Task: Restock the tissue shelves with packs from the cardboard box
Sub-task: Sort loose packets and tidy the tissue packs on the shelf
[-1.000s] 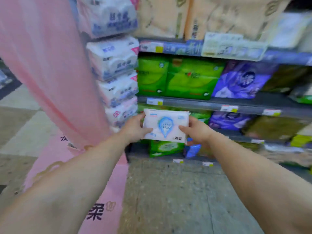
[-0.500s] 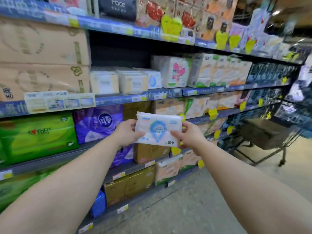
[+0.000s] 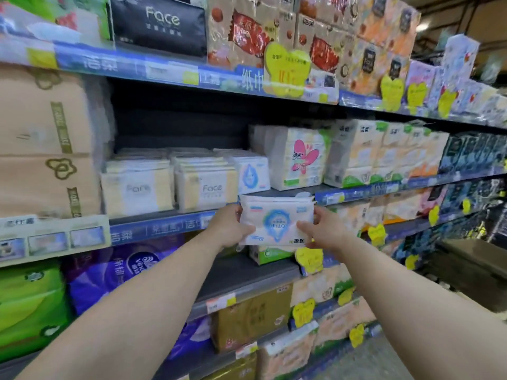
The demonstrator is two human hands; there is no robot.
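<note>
- The white tissue pack (image 3: 277, 221) with a blue drop logo sits held in front of the blue shelf edge (image 3: 164, 224) — its print upside down.
- The left hand (image 3: 230, 229) pinches its 9 o'clock end.
- The right hand (image 3: 321, 232) pinches its 3 o'clock end.
- At 11 o'clock stand matching blue-drop packs (image 3: 251, 174) beside "Face" packs (image 3: 206, 186).

Both my arms stretched forward, hands meeting at frame centre.
My left hand (image 3: 231, 229) and right hand (image 3: 325, 231) each clamp an end of one tissue pack (image 3: 277, 222), thumbs on its front.

"Face" reads on the black pack (image 3: 159, 23) and cream packs (image 3: 205, 187).
</note>
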